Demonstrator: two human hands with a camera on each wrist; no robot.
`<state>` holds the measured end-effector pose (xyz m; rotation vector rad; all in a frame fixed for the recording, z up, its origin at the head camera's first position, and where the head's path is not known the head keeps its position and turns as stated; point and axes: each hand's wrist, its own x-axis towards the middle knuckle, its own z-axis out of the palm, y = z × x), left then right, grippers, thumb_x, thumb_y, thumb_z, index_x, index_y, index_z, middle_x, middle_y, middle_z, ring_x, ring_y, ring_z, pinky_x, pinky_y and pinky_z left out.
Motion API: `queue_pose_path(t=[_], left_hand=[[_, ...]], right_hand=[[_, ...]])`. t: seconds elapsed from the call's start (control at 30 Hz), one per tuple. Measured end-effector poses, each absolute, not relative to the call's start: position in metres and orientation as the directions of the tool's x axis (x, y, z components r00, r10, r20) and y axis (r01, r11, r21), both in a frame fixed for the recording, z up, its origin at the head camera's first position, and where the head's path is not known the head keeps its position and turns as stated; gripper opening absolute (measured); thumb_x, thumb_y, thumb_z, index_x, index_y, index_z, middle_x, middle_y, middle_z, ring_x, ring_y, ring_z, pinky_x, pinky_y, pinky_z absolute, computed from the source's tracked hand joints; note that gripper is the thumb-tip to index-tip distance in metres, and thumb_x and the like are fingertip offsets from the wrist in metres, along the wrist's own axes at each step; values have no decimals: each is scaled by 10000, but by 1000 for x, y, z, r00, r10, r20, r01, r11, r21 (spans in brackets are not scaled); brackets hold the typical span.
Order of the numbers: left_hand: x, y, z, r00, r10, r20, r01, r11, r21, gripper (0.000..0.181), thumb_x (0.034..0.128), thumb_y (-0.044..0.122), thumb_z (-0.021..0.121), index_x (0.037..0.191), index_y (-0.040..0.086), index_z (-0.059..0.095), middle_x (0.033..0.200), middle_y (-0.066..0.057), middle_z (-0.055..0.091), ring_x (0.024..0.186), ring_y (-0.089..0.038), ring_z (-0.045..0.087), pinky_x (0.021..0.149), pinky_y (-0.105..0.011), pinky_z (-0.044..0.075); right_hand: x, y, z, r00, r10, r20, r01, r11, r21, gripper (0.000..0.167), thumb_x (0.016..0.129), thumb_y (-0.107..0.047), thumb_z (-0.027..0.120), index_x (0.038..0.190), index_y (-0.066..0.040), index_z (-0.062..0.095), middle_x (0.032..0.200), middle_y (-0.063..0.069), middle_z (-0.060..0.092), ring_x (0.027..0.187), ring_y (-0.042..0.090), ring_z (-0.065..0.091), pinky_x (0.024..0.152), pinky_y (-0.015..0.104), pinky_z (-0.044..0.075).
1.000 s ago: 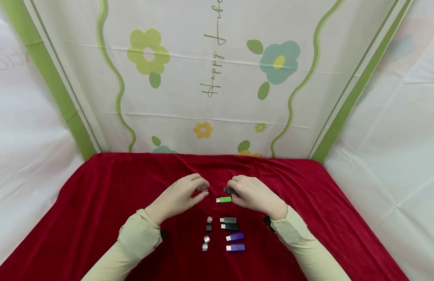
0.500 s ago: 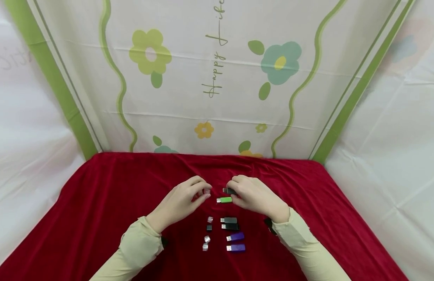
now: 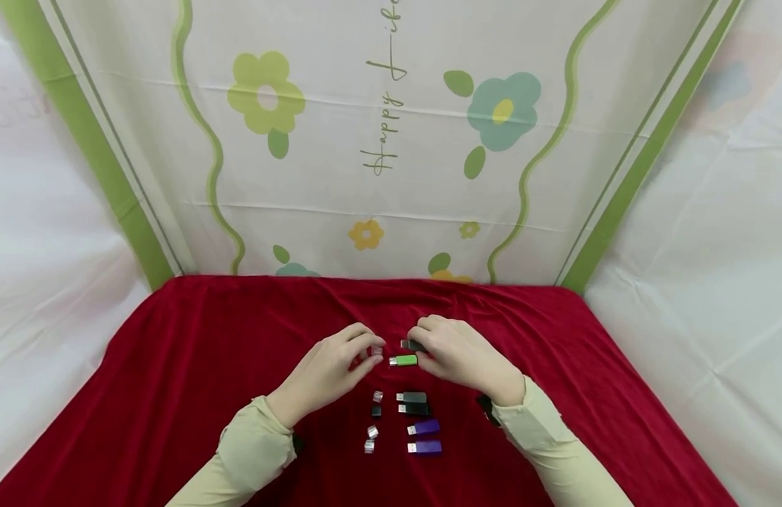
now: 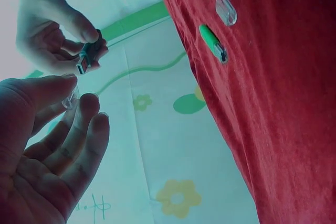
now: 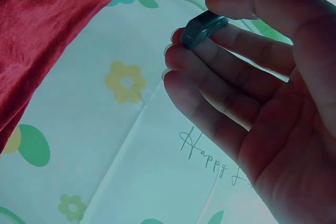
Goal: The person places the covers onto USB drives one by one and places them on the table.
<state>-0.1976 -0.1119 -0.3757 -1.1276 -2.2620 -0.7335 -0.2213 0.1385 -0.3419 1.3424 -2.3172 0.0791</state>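
My left hand (image 3: 327, 366) pinches a small clear cap (image 4: 70, 99) between thumb and fingertips. Across a narrow gap, my right hand (image 3: 463, 355) holds a dark USB flash drive (image 5: 202, 29) between thumb and fingers. The drive's metal plug (image 4: 82, 65) is bare and points toward the cap; the two are apart. Both hands are raised above the cloth. Just below them in the head view lies a green USB flash drive (image 3: 406, 360), its plug facing left.
Nearer me on the red cloth (image 3: 289, 465) lie a grey drive (image 3: 413, 397), a black drive (image 3: 417, 408) and two purple drives (image 3: 425, 447). To their left sit several loose caps, among them a black cap (image 3: 376, 411). A printed curtain (image 3: 327, 169) stands behind.
My left hand has moved slightly right with the clear cap, narrowing the gap to the dark drive. The right hand has hardly moved. The drives and caps on the cloth lie as before.
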Motion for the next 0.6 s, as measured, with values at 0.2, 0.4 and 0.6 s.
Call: queue_pose_path(t=[0.2, 0.4, 0.6], left_hand=[[-197, -109, -375, -524, 551, 650, 829, 505, 240, 236, 842, 84, 789, 1049, 99, 677, 974, 34, 587, 751, -69, 598, 629, -141, 466], [-195, -107, -374, -526, 546, 652, 830, 497, 253, 225, 848, 84, 782, 1047, 97, 677, 967, 35, 590, 736, -82, 597, 619, -131, 455], [-194, -105, -379, -533, 548, 645, 826, 502, 256, 215, 857, 94, 774, 1050, 100, 679, 974, 33, 602, 727, -73, 588, 619, -119, 445]], right_hand=[[-220, 136, -341, -400, -815, 419, -835, 513, 199, 135, 740, -26, 716, 801, -100, 621, 749, -31, 520, 617, 89, 452, 526, 190, 396], [-219, 133, -344, -380, -827, 415, -840, 496, 218, 157, 724, -37, 716, 782, -113, 592, 733, -39, 491, 620, 87, 424, 521, 192, 378], [-215, 132, -344, -363, -833, 417, -846, 482, 227, 165, 717, -34, 703, 758, -123, 571, 708, -48, 456, 615, 91, 404, 521, 199, 365]])
